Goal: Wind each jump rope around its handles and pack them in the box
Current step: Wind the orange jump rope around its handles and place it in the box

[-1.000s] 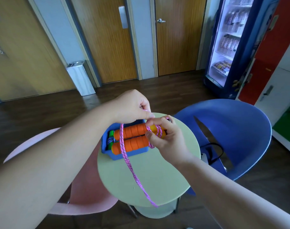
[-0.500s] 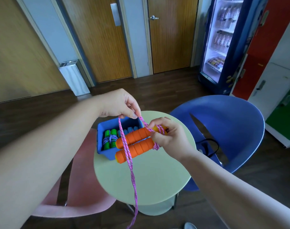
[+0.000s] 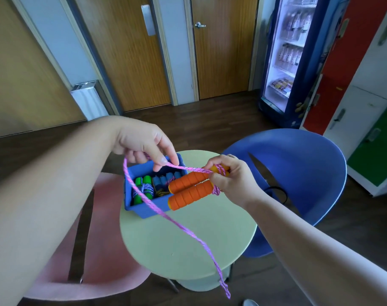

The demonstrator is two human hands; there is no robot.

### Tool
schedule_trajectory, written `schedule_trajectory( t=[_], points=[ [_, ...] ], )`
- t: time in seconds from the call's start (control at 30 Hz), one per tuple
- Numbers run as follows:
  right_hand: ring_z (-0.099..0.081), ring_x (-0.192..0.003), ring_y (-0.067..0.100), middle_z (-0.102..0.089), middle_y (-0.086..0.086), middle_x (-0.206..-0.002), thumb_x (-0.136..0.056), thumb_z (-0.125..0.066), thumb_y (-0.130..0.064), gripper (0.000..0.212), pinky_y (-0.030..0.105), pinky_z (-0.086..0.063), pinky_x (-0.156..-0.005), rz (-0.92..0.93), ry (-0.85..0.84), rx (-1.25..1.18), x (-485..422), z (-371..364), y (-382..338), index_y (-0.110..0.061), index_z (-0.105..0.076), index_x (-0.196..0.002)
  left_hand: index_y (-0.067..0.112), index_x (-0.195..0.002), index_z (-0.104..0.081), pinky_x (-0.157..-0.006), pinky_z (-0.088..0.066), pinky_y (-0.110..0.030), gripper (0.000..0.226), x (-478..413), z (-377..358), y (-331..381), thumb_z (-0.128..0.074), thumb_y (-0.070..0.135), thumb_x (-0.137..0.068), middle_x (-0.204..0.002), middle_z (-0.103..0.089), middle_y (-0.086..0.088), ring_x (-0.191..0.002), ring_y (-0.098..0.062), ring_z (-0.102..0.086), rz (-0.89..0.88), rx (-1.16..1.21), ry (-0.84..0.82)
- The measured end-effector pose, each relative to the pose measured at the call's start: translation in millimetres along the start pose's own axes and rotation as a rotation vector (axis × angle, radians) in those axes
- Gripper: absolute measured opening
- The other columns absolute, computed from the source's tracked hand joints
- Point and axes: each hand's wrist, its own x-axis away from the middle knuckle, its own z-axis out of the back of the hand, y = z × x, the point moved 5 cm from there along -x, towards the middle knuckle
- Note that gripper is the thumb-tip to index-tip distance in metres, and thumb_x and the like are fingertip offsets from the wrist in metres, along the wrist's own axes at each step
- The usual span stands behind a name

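My right hand (image 3: 229, 181) grips the two orange foam handles (image 3: 191, 188) side by side at their yellow ends, above the round table. A few turns of pink rope wrap those ends. My left hand (image 3: 144, 144) pinches the pink rope (image 3: 179, 226) over the blue box (image 3: 141, 212) and holds it taut toward the handles. The rest of the rope loops down across the table and hangs past its front edge. Inside the box lie a wound green-handled rope (image 3: 142, 189) and a blue-handled rope (image 3: 163, 181).
The pale green round table (image 3: 188, 244) stands between a pink chair (image 3: 95, 261) on the left and a blue chair (image 3: 298, 173) on the right. Wooden doors, a white bin (image 3: 88, 99) and a drinks fridge (image 3: 287, 58) line the far wall.
My left hand has lifted and drawn the rope out to the left, away from the handles. The loose rope tail has swung from left of centre to the table's front right.
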Motion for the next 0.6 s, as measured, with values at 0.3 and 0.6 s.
schedule_trajectory(
  t=[0.3, 0.6],
  points=[
    [-0.061, -0.064, 0.024, -0.057, 0.03, -0.103, -0.093, -0.063, 0.008, 0.023, 0.033, -0.052, -0.054, 0.056, -0.048, -0.155, -3, 4, -12, -0.011, -0.073, -0.102, 0.019, -0.092, -0.077, -0.043, -0.032, -0.016, 0.024, 6, 15, 19, -0.062, 0.001, -0.098, -0.082, -0.075, -0.007, -0.042, -0.002, -0.043, -0.23, 0.119, 0.406],
    [-0.054, -0.056, 0.014, -0.06, 0.0, -0.078, -0.098, -0.055, 0.009, 0.016, 0.023, -0.045, -0.047, -0.051, -0.158, -0.237, 6, -11, -23, -0.001, -0.068, -0.101, 0.034, -0.087, -0.078, -0.077, -0.054, -0.028, 0.026, -5, 0, 10, -0.067, 0.012, -0.097, -0.08, -0.077, 0.012, -0.082, -0.005, -0.071, -0.31, 0.027, 0.611]
  ],
)
